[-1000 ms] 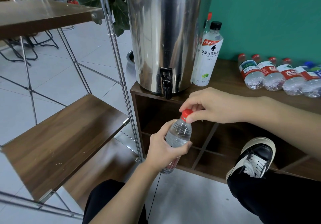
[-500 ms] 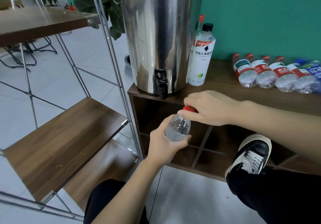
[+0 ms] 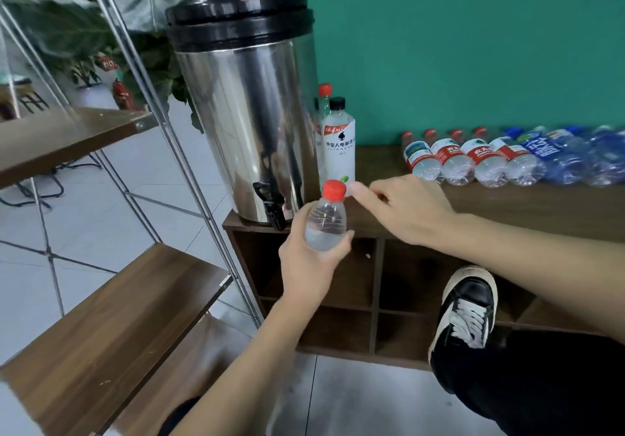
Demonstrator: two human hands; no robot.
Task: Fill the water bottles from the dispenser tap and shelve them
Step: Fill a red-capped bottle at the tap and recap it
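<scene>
Head view: your left hand grips the capped bottle right of the tap; right hand fingers loose, beside the cap (apparently not touching). Next, probably shelve it left.

Head-worn camera looks forward and down, close over the cabinet.

Office pantry, steel dispenser, tiled floor
</scene>
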